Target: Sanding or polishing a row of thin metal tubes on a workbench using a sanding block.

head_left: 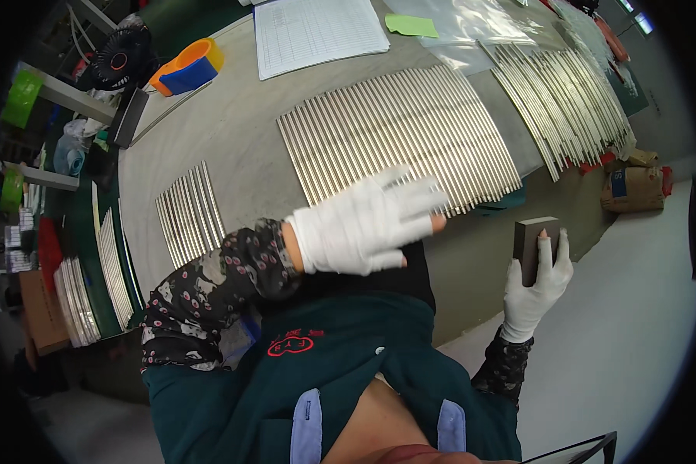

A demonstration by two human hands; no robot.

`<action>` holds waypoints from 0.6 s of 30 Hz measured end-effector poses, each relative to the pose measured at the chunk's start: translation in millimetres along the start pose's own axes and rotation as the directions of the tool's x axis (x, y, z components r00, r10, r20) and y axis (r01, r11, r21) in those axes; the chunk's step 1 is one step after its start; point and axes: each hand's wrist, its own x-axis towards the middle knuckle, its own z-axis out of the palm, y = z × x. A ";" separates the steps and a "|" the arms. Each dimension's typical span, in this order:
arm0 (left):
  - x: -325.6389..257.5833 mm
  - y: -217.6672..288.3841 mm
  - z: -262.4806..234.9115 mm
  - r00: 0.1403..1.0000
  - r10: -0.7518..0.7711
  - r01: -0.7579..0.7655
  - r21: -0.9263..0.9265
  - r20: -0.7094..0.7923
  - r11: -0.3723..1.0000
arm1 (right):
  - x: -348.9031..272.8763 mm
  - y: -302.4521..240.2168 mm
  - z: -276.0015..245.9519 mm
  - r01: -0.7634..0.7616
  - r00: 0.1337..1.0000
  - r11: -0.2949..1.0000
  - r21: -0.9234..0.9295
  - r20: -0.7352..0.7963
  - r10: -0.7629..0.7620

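Observation:
My left hand (356, 224), in a white glove with bare fingertips showing, lies flat with fingers spread over the near ends of a wide row of shiny metal rods (394, 127). It grips nothing, and its palm hides some of the rod ends. Off to the right, past the table's near edge, my right hand (535, 290) is gloved in white too. Its fingers close round a dark grey rectangular block (527, 247) with a paler top edge, held upright and apart from the rods.
Further right lies a looser, uneven bundle of rods (561, 104). A smaller group of rods (189, 213) rests at the left. Toward the back are paper sheets (317, 35), a green note (411, 25), an orange-and-blue tape roll (189, 68) and a small black fan (120, 58).

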 end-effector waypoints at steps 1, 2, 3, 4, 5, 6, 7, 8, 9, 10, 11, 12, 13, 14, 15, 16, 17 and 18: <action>-6.7 -21.6 -4.7 0.995 -0.085 0.090 0.093 -0.053 0.992 | -0.7 -3.1 1.1 0.018 1.000 0.999 0.038 -0.001 -0.018; -12.7 -39.1 -9.4 0.981 -0.170 0.184 0.173 -0.093 0.968 | -2.1 -5.9 4.4 0.038 0.999 0.996 0.083 -0.003 -0.038; -18.7 -59.3 -11.8 0.965 -0.241 0.260 0.237 -0.107 0.936 | 0.3 -12.2 1.6 0.047 0.999 0.995 0.090 0.012 -0.048; -22.2 -75.5 -13.2 0.955 -0.275 0.296 0.288 -0.113 0.911 | 0.0 -16.1 3.5 0.040 0.999 0.994 0.105 0.029 -0.044; -23.2 -87.1 -13.5 0.947 -0.301 0.321 0.309 -0.110 0.896 | 0.9 -20.8 4.4 0.045 0.998 0.992 0.117 0.039 -0.050; -23.3 -95.3 -11.2 0.939 -0.328 0.345 0.329 -0.107 0.879 | 1.8 -24.7 5.4 0.050 0.997 0.990 0.131 0.049 -0.057; -23.6 -100.6 -6.2 0.941 -0.323 0.339 0.329 -0.105 0.881 | 3.0 -27.8 6.3 0.046 0.997 0.991 0.127 0.047 -0.053; -20.0 -103.6 -2.1 0.947 -0.312 0.316 0.401 -0.078 0.860 | 3.3 -29.8 6.4 0.049 0.996 0.989 0.136 0.062 -0.058; -17.4 -106.5 0.8 0.951 -0.305 0.292 0.470 -0.050 0.833 | 4.0 -31.8 6.8 0.052 0.995 0.988 0.147 0.077 -0.064; -16.7 -108.9 2.1 0.953 -0.298 0.285 0.464 -0.046 0.839 | 5.1 -34.1 7.0 0.045 0.995 0.989 0.140 0.080 -0.057; -15.9 -107.5 1.7 0.955 -0.293 0.279 0.464 -0.043 0.841 | 5.7 -35.6 6.8 0.045 0.993 0.988 0.150 0.097 -0.060; -15.8 -107.6 2.2 0.957 -0.288 0.273 0.463 -0.041 0.843 | 7.0 -37.2 7.2 0.046 0.991 0.986 0.161 0.114 -0.064; -15.8 -110.3 3.5 0.962 -0.266 0.261 0.453 -0.055 0.852 | 10.3 -38.6 9.1 0.065 0.990 0.985 0.161 0.114 -0.084; -15.8 -110.5 4.0 0.963 -0.265 0.260 0.448 -0.051 0.855 | 14.6 -42.2 11.6 0.061 0.990 0.985 0.159 0.120 -0.081; -16.0 -109.4 3.4 0.960 -0.274 0.266 0.446 -0.047 0.855 | 19.8 -47.2 13.4 0.082 0.983 0.983 0.161 0.147 -0.106; -16.0 -107.9 2.6 0.958 -0.284 0.272 0.443 -0.043 0.854 | 25.0 -52.4 15.6 0.104 0.976 0.981 0.164 0.174 -0.133; -15.5 -106.6 1.3 0.956 -0.290 0.281 0.436 -0.048 0.855 | 31.2 -57.6 17.5 0.140 0.970 0.978 0.156 0.176 -0.167; -15.0 -105.1 0.0 0.956 -0.290 0.281 0.431 -0.047 0.857 | 35.9 -62.8 19.0 0.139 0.969 0.978 0.154 0.180 -0.166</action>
